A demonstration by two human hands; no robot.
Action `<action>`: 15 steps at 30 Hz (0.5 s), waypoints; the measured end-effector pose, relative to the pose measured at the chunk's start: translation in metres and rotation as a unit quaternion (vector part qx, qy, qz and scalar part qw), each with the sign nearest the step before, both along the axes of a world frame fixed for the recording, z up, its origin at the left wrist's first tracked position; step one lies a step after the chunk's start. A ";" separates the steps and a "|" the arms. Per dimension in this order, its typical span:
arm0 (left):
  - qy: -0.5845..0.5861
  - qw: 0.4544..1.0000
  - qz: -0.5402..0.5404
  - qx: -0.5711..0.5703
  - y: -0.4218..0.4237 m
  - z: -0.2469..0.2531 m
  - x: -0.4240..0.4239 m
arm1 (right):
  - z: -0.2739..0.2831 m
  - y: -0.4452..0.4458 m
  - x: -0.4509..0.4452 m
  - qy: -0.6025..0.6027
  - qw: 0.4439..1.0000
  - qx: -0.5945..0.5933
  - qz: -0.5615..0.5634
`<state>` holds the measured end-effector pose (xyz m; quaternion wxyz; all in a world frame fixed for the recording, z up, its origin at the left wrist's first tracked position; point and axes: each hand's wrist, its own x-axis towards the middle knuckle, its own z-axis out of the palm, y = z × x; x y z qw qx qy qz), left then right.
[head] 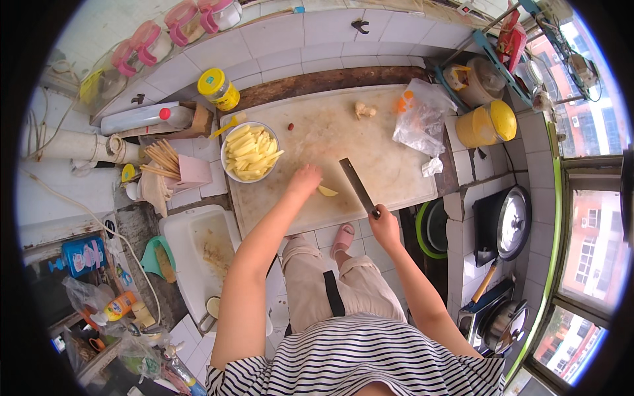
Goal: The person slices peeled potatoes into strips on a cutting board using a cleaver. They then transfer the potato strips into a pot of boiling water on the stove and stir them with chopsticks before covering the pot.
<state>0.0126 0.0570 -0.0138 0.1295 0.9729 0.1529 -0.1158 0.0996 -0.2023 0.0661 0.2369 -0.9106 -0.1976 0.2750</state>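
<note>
My right hand (384, 226) grips the handle of a kitchen cleaver (358, 186), its blade raised at the front part of a large cutting board (396, 194). My left hand (304, 179) is low over the board, fingers bent, beside a pale yellow potato piece (327, 191); whether the fingers touch or hold anything is hidden. Left of that hand stands a bowl (223, 157) heaped with thick potato sticks (250, 152). Farther back on the board lie a small reddish-brown thing (290, 127) and a knob of ginger (365, 110).
A clear plastic bag (421, 119) and crumpled white paper (432, 167) lie at the board's right. A yellow-lidded jar (212, 82) stands behind the bowl. The white sink (184, 232) is front left; a lidded pan (512, 222) sits far right.
</note>
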 end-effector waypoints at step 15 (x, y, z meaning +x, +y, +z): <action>-0.195 0.950 0.226 0.094 0.117 0.089 -0.075 | -0.011 0.002 0.005 -0.016 1.000 -0.009 0.011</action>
